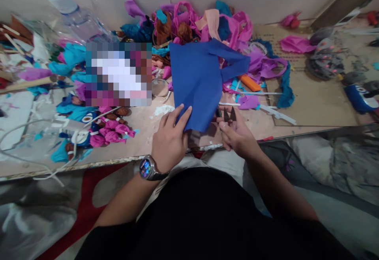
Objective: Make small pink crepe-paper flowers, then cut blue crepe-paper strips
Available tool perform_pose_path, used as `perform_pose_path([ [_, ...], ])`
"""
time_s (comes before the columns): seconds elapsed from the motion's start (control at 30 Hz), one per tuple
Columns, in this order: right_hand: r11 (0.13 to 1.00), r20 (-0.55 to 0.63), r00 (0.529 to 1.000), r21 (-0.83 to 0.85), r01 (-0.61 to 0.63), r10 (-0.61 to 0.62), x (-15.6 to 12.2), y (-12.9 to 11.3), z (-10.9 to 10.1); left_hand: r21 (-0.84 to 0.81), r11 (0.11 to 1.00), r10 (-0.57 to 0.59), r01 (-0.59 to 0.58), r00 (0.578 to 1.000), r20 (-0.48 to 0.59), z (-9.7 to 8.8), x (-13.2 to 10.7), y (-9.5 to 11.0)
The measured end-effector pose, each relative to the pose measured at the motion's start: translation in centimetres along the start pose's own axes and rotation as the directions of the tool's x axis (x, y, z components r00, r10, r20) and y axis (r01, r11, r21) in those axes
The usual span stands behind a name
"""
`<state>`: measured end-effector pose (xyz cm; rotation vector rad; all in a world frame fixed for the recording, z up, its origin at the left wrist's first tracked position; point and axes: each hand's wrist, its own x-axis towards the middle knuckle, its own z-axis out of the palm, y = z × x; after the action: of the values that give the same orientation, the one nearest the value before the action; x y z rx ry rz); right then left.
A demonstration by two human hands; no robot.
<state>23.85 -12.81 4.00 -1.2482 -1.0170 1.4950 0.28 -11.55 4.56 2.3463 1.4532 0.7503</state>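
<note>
A folded sheet of dark blue paper [197, 80] lies on the board in front of me. My left hand [170, 139], with a watch on its wrist, holds the sheet's near corner between thumb and fingers. My right hand [237, 135] is closed around small dark scissors [229, 114], whose blades point up at the sheet's right edge.
A heap of pink, purple, teal and brown crepe paper scraps [207, 23] fills the back of the wooden board [310, 102]. A clear plastic bottle [77, 15] lies at the far left. An orange cutter [250, 83] lies right of the sheet. White wire [35, 125] loops at left.
</note>
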Motion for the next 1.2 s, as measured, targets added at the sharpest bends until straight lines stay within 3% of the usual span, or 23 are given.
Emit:
perform_pose_path([
  [0.13,0.979,0.037,0.997,0.191,-0.068,0.062,1.0,0.1,1.7,-0.236,0.968,0.089,-0.088,0.996,-0.003,0.0,0.0,0.1],
  [0.3,0.937,-0.001,0.992,0.329,-0.120,0.128,1.5,0.0,2.7,-0.425,0.901,0.076,-0.084,0.996,-0.036,0.3,-0.3,0.2],
  [0.4,0.921,0.011,0.987,0.358,-0.152,0.159,1.7,-0.1,2.7,-0.618,0.786,0.000,-0.026,0.999,-0.042,0.7,-0.4,0.0],
  [0.47,0.920,-0.016,0.986,0.362,-0.151,0.168,1.8,-0.1,2.8,-0.745,0.666,-0.137,0.021,0.986,-0.095,1.1,-0.2,-0.3],
  [0.57,0.922,-0.065,0.986,0.371,-0.116,0.150,2.0,-0.1,3.1,-0.904,0.420,-0.409,0.080,0.906,-0.110,1.6,0.1,-0.6],
  [0.7,0.928,-0.123,0.984,0.364,-0.076,0.128,2.4,-0.1,3.3,-0.963,0.052,-0.613,0.265,0.769,0.178,1.1,0.6,-0.7],
  [0.77,0.931,-0.146,0.979,0.355,-0.080,0.140,2.6,-0.1,3.1,-0.939,-0.038,-0.634,0.342,0.718,0.287,0.7,0.8,-0.9],
  [0.83,0.937,-0.174,0.976,0.342,-0.062,0.128,2.6,-0.2,2.8,-0.922,0.000,-0.622,0.388,0.722,0.303,0.6,1.0,-1.3],
  [0.97,0.963,-0.231,0.973,0.266,0.033,0.030,2.2,-0.4,1.5,-0.883,0.240,-0.539,0.403,0.812,0.224,0.9,1.0,-2.3],
  [1.03,0.972,-0.207,0.978,0.233,0.038,0.011,2.0,-0.4,0.6,-0.864,0.309,-0.501,0.397,0.840,0.206,1.0,0.9,-2.7],
  [1.2,0.982,-0.139,0.990,0.189,-0.008,0.034,1.7,0.0,-1.4,-0.861,0.319,-0.510,0.396,0.837,0.196,0.9,0.1,-2.7],
])
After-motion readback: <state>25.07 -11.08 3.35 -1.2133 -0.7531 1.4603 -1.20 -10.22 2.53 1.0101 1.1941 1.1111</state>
